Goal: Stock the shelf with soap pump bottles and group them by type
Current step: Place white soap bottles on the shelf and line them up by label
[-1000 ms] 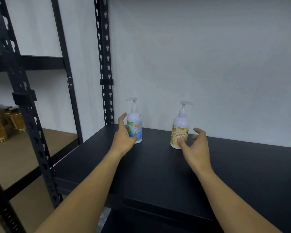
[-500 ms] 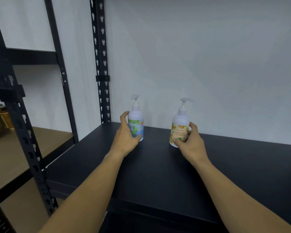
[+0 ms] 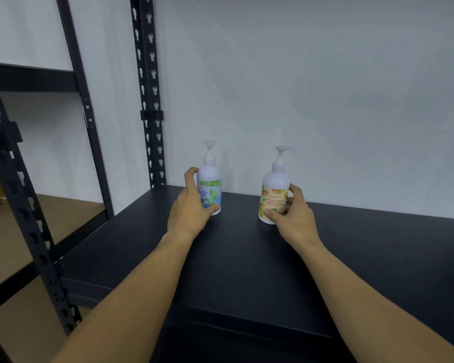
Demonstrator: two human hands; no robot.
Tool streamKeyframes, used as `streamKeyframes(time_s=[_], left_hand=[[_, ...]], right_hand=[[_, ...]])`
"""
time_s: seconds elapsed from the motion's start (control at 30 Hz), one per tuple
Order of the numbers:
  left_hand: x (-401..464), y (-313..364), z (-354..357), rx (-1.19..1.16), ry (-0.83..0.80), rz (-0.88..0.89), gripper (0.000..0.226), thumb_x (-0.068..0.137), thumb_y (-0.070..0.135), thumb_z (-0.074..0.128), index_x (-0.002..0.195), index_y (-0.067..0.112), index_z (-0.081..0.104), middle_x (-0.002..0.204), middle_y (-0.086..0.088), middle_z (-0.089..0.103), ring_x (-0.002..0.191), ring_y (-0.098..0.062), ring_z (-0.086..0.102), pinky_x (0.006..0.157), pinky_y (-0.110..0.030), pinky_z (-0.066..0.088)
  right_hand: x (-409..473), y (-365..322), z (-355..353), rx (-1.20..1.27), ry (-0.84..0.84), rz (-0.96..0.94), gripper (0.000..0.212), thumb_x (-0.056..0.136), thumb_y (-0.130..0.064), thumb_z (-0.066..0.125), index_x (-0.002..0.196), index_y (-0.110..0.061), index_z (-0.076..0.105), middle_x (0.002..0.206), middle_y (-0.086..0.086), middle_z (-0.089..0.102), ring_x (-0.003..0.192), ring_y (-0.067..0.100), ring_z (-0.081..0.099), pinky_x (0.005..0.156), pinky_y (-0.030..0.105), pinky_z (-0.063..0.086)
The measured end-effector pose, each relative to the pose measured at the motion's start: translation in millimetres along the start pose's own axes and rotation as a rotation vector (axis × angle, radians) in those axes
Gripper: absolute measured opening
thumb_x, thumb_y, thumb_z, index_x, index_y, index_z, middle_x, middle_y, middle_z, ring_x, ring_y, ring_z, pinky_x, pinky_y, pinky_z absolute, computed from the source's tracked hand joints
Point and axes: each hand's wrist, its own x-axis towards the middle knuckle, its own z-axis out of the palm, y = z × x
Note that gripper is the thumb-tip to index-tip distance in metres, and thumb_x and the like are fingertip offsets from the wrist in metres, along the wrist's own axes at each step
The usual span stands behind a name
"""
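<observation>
Here, left hand [image 3: 188, 208] gripping mint bottle [image 3: 210, 187], right hand [image 3: 295, 217] gripping orange bottle [image 3: 273, 197]

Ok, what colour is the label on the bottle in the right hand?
Yellow-orange label, clearest in the head view.

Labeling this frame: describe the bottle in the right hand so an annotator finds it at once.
On the black shelf against the white wall stand two white pump bottles. Take the right-hand bottle, gripped low by the right hand. Its label is yellow-orange and reads "Ultra Moisture"; the other bottle, gripped by the left hand, has a green-blue label.
</observation>
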Motion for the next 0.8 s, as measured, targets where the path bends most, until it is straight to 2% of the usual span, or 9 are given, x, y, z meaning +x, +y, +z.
streamKeyframes(time_s=[0.1, 0.23, 0.33, 0.63, 0.8], left_hand=[[0.7, 0.4, 0.5, 0.026, 0.006, -0.005, 0.093, 0.076, 0.026, 0.082, 0.137, 0.036, 0.013, 0.104, -0.003, 0.064, 0.088, -0.026, 0.064, 0.073, -0.044, 0.057], [0.4, 0.2, 1.0, 0.049, 0.005, -0.005, 0.093, 0.076, 0.026, 0.082, 0.137, 0.035, 0.013, 0.102, -0.002, 0.064, 0.088, -0.025, 0.064, 0.071, -0.041, 0.055], [0.5, 1.4, 1.0, 0.081, 0.009, -0.012, 0.093, 0.077, 0.028, 0.081, 0.138, 0.034, 0.012, 0.102, -0.004, 0.064, 0.088, -0.027, 0.064, 0.071, -0.042, 0.055], [-0.9, 3.6, 1.4, 0.155, 0.013, -0.015, 0.095, 0.079, 0.031, 0.08, 0.141, 0.032, 0.009, 0.101, -0.007, 0.064, 0.085, -0.029, 0.064, 0.071, -0.043, 0.056], [-2.0, 3.8, 0.8, 0.157, 0.006, -0.015, 0.094, 0.08, 0.03, 0.079, 0.143, 0.03, 0.009, 0.102, -0.007, 0.064, 0.084, -0.027, 0.064, 0.066, -0.037, 0.053]], right_hand=[[0.8, 0.2, -0.5, 0.006, -0.021, 0.006, 0.073, 0.086, -0.015, 0.076, 0.145, -0.026, 0.035, 0.117, -0.007, 0.059, 0.097, 0.01, 0.059, 0.068, 0.012, 0.041], [0.4, -1.3, -0.6, 0.004, -0.048, 0.013, 0.075, 0.088, -0.014, 0.075, 0.149, -0.025, 0.032, 0.115, -0.01, 0.055, 0.1, 0.009, 0.056, 0.082, 0.023, 0.042], [0.9, -2.0, 0.2, 0.003, -0.055, 0.021, 0.077, 0.088, -0.015, 0.074, 0.15, -0.026, 0.029, 0.117, -0.01, 0.054, 0.103, 0.009, 0.054, 0.086, 0.026, 0.043], [1.5, -1.6, -0.7, 0.008, -0.048, 0.023, 0.077, 0.089, -0.013, 0.074, 0.15, -0.025, 0.03, 0.117, -0.008, 0.054, 0.102, 0.009, 0.054, 0.085, 0.025, 0.041], [2.2, -1.0, -0.4, -0.01, -0.052, 0.034, 0.076, 0.089, -0.014, 0.073, 0.151, -0.025, 0.029, 0.129, -0.002, 0.057, 0.112, 0.014, 0.057, 0.088, 0.027, 0.043]])
